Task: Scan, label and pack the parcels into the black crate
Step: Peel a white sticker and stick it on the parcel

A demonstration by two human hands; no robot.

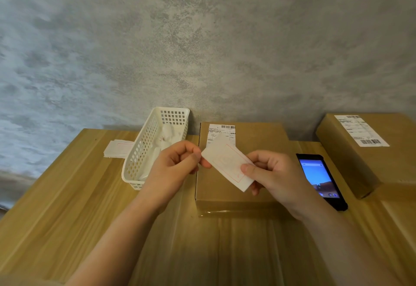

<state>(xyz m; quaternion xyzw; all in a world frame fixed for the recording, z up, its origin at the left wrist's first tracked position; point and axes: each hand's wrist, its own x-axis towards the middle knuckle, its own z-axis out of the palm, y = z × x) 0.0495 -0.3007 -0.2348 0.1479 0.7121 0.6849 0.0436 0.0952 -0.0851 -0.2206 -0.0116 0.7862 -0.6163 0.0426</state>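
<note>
Paper label [227,166], white with a faint red frame, is held above the middle parcel [242,173]; the left hand [174,166] has its thumb and forefinger pinched on the label's left corner, and the right hand [273,174] has thumb and fingers closed on its lower right end, a two-handed hold that looks meant for peeling the backing before sticking it down; the parcel lies flat with its printed shipping slip up, directly under the hands, so the label need only drop onto it. A second parcel [369,150] waits at the far right; the lit phone [320,181], probably the scanner, lies between the two; a white basket [155,148] holding paper scraps and a stack of spare labels [118,148] sit to the left within reach. The black crate is not in view. The bench [67,195] is pale wood planking, set against a mottled grey plaster wall [202,38].
</note>
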